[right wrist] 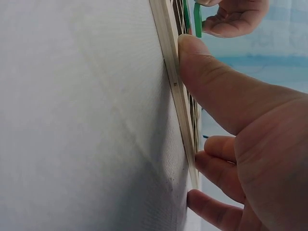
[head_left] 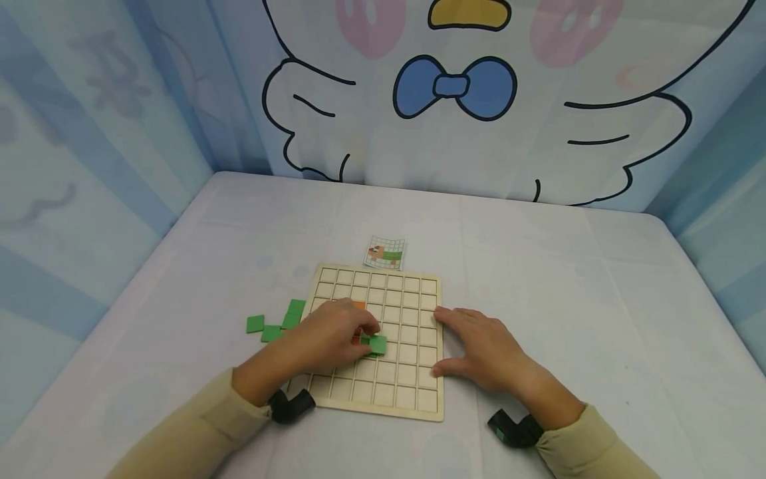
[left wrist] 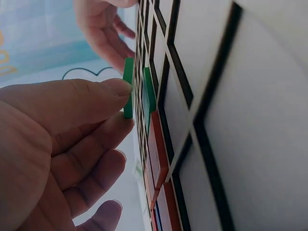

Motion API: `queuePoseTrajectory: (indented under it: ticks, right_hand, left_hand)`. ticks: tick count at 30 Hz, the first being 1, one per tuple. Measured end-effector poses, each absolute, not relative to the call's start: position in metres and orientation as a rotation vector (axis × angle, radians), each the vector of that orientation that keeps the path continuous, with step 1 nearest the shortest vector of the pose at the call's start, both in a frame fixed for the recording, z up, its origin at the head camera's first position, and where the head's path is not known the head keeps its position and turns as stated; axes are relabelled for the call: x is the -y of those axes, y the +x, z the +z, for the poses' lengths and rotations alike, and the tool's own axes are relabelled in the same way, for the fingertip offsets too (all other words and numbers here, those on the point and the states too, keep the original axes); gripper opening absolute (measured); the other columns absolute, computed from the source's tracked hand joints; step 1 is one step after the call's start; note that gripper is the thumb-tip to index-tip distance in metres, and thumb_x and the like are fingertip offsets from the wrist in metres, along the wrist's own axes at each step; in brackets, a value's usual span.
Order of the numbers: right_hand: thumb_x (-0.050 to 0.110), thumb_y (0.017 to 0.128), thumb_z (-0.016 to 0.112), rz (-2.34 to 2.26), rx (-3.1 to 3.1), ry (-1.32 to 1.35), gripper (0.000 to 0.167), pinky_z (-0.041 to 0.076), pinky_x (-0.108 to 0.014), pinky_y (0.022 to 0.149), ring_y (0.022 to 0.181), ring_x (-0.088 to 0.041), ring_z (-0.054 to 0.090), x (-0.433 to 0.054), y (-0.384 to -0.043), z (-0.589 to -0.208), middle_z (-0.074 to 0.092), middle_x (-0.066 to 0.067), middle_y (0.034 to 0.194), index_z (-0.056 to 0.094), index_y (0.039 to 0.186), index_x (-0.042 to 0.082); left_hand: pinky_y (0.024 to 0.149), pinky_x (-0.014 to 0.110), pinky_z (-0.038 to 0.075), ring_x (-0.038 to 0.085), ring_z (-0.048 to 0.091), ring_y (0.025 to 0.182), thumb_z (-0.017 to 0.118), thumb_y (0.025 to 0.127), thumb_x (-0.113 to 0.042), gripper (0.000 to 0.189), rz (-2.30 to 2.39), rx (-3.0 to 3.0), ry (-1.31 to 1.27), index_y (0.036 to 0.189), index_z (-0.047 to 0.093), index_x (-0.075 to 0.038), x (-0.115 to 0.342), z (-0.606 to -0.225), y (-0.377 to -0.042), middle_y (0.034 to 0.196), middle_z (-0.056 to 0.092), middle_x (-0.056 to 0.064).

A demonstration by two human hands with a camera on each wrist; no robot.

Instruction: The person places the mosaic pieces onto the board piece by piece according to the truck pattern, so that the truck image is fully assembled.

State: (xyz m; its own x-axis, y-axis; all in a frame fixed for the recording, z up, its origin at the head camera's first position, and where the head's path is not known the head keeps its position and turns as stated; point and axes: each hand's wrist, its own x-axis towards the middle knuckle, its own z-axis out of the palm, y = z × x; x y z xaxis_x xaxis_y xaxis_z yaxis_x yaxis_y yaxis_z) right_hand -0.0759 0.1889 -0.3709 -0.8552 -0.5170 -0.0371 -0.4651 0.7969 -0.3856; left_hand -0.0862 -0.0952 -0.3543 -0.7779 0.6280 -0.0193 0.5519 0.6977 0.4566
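My left hand (head_left: pixel 335 336) pinches a green square tile (head_left: pixel 378 344) between thumb and index finger, just above a wooden grid board (head_left: pixel 413 372). In the left wrist view, another green tile (left wrist: pixel 149 89) sits in the grid beside orange-red tiles (left wrist: pixel 159 149), under the pinched one. An orange tile (head_left: pixel 359 305) shows past the left hand, which hides much of the board's left part. At the board's right edge, my right hand (head_left: pixel 487 349) rests with thumb and fingers spread. Its thumb touches the board's rim (right wrist: pixel 180 103) in the right wrist view.
Several loose green tiles (head_left: pixel 255 324) lie on the white table left of the board, some partly behind the left arm. A small pattern card (head_left: pixel 385 253) with a coloured grid picture lies beyond the board's far edge. Printed curtains (head_left: pixel 455 153) surround the table.
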Motion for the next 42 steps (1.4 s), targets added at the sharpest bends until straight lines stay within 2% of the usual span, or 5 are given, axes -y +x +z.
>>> queuePoseTrajectory:
  ticks: [4,8,15,27,42]
  right_hand:
    - [0.051,0.078,0.081,-0.571,-2.836,-0.776,0.085,0.041,-0.059,0.098,0.13,-0.036,0.05,-0.189,-0.076,-0.371,0.054,-0.01,0.143,0.052,0.143,0.005]
    - [0.052,0.078,0.081,-0.578,-2.834,-0.777,0.085,0.041,-0.06,0.098,0.13,-0.037,0.049,-0.19,-0.076,-0.372,0.054,-0.01,0.144,0.052,0.143,0.005]
    - [0.051,0.078,0.081,-0.571,-2.842,-0.774,0.085,0.041,-0.06,0.098,0.13,-0.036,0.049,-0.19,-0.076,-0.371,0.054,-0.01,0.144,0.052,0.143,0.006]
    - [0.049,0.078,0.082,-0.574,-2.84,-0.78,0.084,0.041,-0.06,0.098,0.129,-0.037,0.05,-0.189,-0.076,-0.369,0.054,-0.011,0.143,0.052,0.143,0.005]
    - [0.048,0.077,0.083,-0.58,-2.843,-0.789,0.085,0.041,-0.06,0.098,0.129,-0.037,0.05,-0.189,-0.075,-0.371,0.055,-0.012,0.142,0.052,0.143,0.004]
  left_hand:
    - [0.08,0.034,0.046,0.01,0.055,0.086,0.08,0.086,-0.017,0.021,0.645,-2.73,0.955,0.106,0.075,-0.013,0.092,-0.355,-0.086,0.098,0.069,-0.007]
    - [0.083,0.035,0.047,0.013,0.057,0.092,0.079,0.086,-0.017,0.022,0.639,-2.721,0.955,0.107,0.074,-0.013,0.09,-0.353,-0.085,0.1,0.068,-0.006]
    - [0.085,0.035,0.047,0.015,0.059,0.094,0.08,0.085,-0.017,0.022,0.612,-2.721,0.981,0.106,0.075,-0.013,0.086,-0.353,-0.087,0.1,0.069,-0.005]
    - [0.081,0.032,0.048,0.015,0.058,0.093,0.078,0.085,-0.015,0.02,0.584,-2.719,0.998,0.105,0.074,-0.014,0.081,-0.353,-0.087,0.1,0.071,-0.007]
    - [0.086,0.033,0.048,0.017,0.06,0.097,0.076,0.085,-0.014,0.02,0.534,-2.699,1.002,0.105,0.075,-0.015,0.075,-0.353,-0.088,0.098,0.071,-0.007]
